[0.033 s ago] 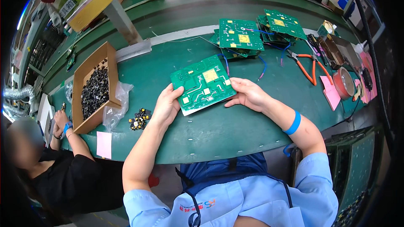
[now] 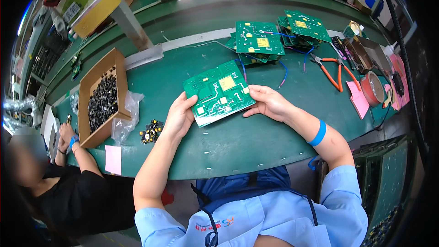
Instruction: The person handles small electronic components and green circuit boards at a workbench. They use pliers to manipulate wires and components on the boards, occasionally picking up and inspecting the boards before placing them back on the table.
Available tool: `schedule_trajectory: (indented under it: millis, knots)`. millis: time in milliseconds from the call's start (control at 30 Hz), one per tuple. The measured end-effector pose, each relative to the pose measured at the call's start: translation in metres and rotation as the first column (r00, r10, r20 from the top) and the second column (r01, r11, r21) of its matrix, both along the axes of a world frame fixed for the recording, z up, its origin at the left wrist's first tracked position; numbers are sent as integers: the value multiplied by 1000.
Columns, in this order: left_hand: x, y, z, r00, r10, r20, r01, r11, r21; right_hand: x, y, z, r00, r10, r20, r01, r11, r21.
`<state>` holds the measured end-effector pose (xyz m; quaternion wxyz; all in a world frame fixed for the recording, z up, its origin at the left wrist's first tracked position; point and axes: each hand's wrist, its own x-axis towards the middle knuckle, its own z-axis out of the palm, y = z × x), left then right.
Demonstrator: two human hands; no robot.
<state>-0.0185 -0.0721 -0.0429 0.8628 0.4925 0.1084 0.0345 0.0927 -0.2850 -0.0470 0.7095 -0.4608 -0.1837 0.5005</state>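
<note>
A green circuit board (image 2: 219, 90) with pale yellow square patches is held tilted over the bench, light glinting off its near half. My left hand (image 2: 181, 112) grips its left edge, thumb on top. At the right edge my right hand (image 2: 270, 103) pinches the board near the corner, some fingers curled beneath. A purple-blue wire (image 2: 243, 69) shows beside the board's far right corner. Behind it, two stacks of similar boards, a nearer stack (image 2: 259, 37) and a farther stack (image 2: 307, 24), stand with blue wires hanging out.
Left are a cardboard box (image 2: 120, 80) of small black parts, a plastic bag (image 2: 129, 118), a small pile of parts (image 2: 151, 131) and pink paper (image 2: 113, 159). Orange-handled pliers (image 2: 337, 75) and a tape roll (image 2: 372, 88) lie right. A co-worker's hand (image 2: 66, 131) rests at far left.
The board has tipped slightly in my hands, and more glare shows on its near half. Both hands keep their hold.
</note>
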Motion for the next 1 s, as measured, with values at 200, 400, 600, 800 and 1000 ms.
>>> schedule_trajectory:
  millis: [200, 400, 600, 800, 1000]
  knots:
    - [-14, -11, 28, 965, -37, 258, -90, 883, 461, 20, -18, 18, 678, 66, 733, 11, 995, -100]
    - [-20, -29, 27, 709, -603, 365, -427, 45, 903, 19, -32, 10, -339, -130, 932, 109, 978, 176]
    - [-38, -29, 17, 766, -629, 131, -371, -266, 890, 2, -57, -1, -512, 3, 859, 43, 999, 23]
    - [-31, -15, 33, 871, -456, 181, -304, -211, 929, 50, -62, 14, -458, -11, 889, 505, 820, 270]
    - [46, -8, 37, 979, -97, 182, -141, 332, 933, 109, -37, 8, 337, -564, 753, 781, 615, 111]
